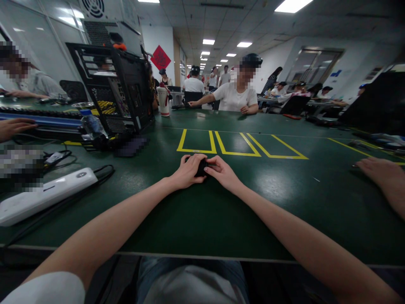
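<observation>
My left hand [189, 172] is closed around a small black object [201, 169] just above the green table [202, 219]. The fingers cover much of it, so its exact kind does not show. From the right, my right hand [224, 172] meets the object with thumb and forefinger pinched together. A thin, light, pin-like piece [213, 166] shows at those fingertips, too small to name. Both hands are close together, near the yellow tape outlines [196, 150] on the table.
At left lie a white power strip [68, 185], its black cable and a clear bottle [91, 124]. An open black computer case [117, 88] stands behind them, with a cup [163, 101] beside it. Other people's hands rest at the right [381, 175] and left edges. A person sits opposite.
</observation>
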`<state>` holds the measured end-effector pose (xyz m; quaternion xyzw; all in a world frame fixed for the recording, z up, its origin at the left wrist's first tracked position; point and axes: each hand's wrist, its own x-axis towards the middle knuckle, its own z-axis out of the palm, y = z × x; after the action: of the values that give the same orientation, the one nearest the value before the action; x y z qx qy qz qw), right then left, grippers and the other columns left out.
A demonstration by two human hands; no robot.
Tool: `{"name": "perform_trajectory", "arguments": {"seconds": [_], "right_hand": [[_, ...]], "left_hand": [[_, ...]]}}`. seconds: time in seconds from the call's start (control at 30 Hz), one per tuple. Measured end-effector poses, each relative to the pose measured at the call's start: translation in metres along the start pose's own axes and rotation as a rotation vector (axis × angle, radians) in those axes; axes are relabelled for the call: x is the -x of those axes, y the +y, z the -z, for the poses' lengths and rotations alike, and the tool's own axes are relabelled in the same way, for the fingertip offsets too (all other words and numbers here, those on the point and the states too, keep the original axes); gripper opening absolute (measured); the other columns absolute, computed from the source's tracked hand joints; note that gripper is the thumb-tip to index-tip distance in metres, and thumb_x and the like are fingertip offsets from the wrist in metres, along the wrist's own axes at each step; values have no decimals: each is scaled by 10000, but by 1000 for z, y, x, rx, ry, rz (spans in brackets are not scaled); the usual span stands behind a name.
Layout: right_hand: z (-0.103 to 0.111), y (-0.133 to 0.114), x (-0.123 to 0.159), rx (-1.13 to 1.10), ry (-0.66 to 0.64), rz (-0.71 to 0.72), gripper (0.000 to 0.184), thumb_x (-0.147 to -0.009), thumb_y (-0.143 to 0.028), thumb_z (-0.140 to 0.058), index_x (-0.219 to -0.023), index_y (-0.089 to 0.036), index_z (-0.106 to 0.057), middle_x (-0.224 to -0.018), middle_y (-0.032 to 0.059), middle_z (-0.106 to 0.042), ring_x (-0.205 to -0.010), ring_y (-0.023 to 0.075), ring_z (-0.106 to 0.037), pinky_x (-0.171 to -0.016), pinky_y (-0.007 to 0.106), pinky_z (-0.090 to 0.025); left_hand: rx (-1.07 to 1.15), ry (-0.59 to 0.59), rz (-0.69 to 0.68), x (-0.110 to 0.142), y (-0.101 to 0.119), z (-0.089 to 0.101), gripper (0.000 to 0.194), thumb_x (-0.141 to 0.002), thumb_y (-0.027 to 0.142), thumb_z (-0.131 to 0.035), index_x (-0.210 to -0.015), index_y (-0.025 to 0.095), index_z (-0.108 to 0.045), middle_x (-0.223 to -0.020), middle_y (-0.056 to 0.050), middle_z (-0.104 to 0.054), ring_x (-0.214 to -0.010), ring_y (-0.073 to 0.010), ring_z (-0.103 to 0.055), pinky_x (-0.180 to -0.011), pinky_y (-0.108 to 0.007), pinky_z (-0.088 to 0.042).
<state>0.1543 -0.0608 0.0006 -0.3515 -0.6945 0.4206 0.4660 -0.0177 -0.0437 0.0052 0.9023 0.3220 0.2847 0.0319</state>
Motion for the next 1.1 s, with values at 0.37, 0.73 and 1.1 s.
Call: {"name": "perform_trajectory", "arguments": {"seconds": [0.37, 0.73, 1.1], "right_hand": [[3, 2, -1, -6, -55, -23, 317, -697, -273, -621, -984, -219, -498, -1035, 18, -538, -978, 155, -543, -900, 362, -429], [1, -4, -3, -28, -5, -128, 298, -725, -307, -588, -987, -199, -496, -1033, 43, -538, -904, 156, -570, -853, 380, -449], [0, -1, -1, -39, 14, -23, 202, -727, -299, -585, -888, -215, -496, -933, 1, -531, -883, 136, -560, -813, 322, -472]], "left_hand": [[3, -2, -5, 0, 0, 1, 573, -706, 274, -557, -1196, 217, -266, -1155, -84, -452, -1093, -238, -423, -965, -446, -214], [-2, -6, -6, 1, 1, 2, 588, -705, 279, -570, -1201, 213, -262, -1158, -88, -451, -1095, -241, -422, -965, -444, -217], [2, -8, -11, 0, 1, 2, 573, -716, 298, -557, -1202, 215, -265, -1176, -91, -440, -1107, -241, -414, -970, -448, -209]]}}
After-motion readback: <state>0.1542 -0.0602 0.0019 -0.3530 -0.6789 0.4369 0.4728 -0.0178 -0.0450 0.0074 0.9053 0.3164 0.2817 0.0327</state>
